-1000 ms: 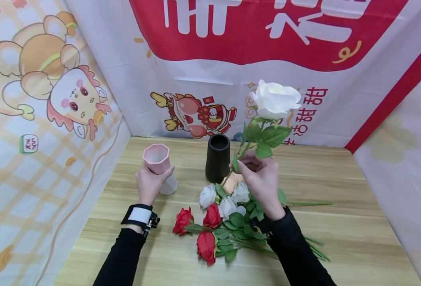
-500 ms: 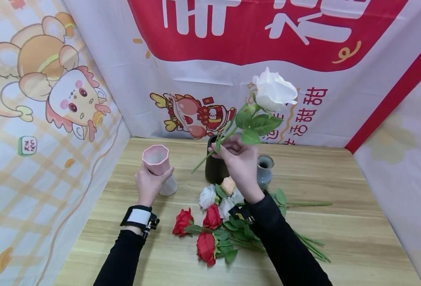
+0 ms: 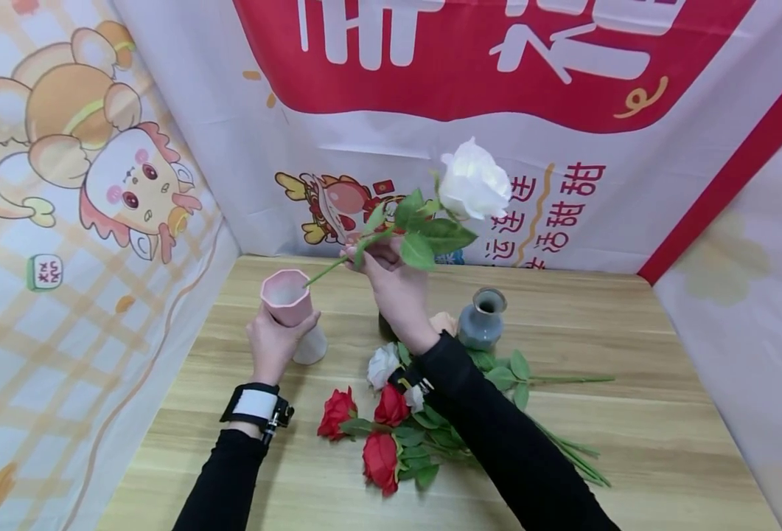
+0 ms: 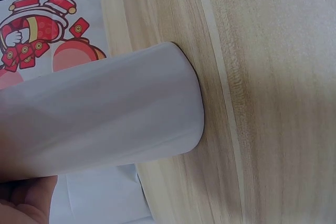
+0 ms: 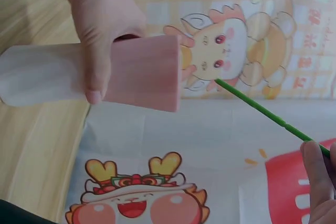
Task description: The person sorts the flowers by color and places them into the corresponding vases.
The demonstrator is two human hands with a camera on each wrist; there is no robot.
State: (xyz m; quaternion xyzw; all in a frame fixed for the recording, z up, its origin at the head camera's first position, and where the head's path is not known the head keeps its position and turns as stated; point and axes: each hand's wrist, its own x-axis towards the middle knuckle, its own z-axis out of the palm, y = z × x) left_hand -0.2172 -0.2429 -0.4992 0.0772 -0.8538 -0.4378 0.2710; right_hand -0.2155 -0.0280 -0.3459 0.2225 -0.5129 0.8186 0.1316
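My left hand [image 3: 276,341] grips a pink and white vase [image 3: 310,346] around its middle; the vase stands upright on the table. In the left wrist view its white lower part [image 4: 121,111] rests on the wood. My right hand [image 3: 397,287] pinches the stem of a white artificial rose [image 3: 475,181], held tilted with the bloom up to the right. In the head view the stem's lower end overlaps the vase mouth. From the right wrist, the green stem [image 5: 257,106] ends in the air, apart from the pink rim [image 5: 176,74].
A grey-blue vase [image 3: 482,321] stands right of centre. A dark vase [image 3: 387,327] is mostly hidden behind my right hand. Red roses [image 3: 380,461], white roses [image 3: 382,365] and a peach rose [image 3: 444,322] lie on the table [image 3: 662,442], stems pointing right. Printed cloth [image 3: 337,133] hangs behind.
My right hand has carried the white rose leftward from near the dark vase to the pink and white vase, the stem tilting further over. My left hand stays on the vase.
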